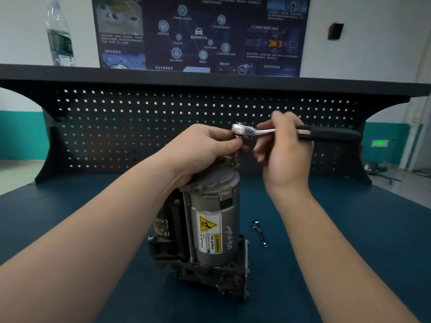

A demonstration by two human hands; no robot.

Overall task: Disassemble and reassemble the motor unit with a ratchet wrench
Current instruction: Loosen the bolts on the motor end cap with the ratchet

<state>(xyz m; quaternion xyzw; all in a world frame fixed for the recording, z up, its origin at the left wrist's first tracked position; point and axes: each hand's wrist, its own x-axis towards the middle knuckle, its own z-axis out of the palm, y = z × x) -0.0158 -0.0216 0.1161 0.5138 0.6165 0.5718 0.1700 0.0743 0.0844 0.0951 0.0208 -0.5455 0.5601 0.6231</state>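
**Two hands work a ratchet wrench on top of a motor**

While it stands upright on a dark blue matte counter [349, 229], a motor [213, 220] fills the middle of the view: a smooth grey metal cylinder with a yellow warning label, set on a rough, dark cast base. Its black side block looks worn.

Reaching in from the lower left, the left hand [203, 148] rests on the motor's top, its fingers curled and pinching the small socket under the wrench head. From the lower right, the right hand [284, 145] is raised with the wrist bent, fingers wrapped round the shiny steel shaft of the ratchet wrench [293, 132]. That tool lies level above the motor, its black handle pointing right.

Just right of the motor, a thin chrome extension bar [260, 233] lies on the counter. Behind stands a black pegboard [163, 127] with square holes. A clear plastic bottle [59, 34] stands on the shelf above it.
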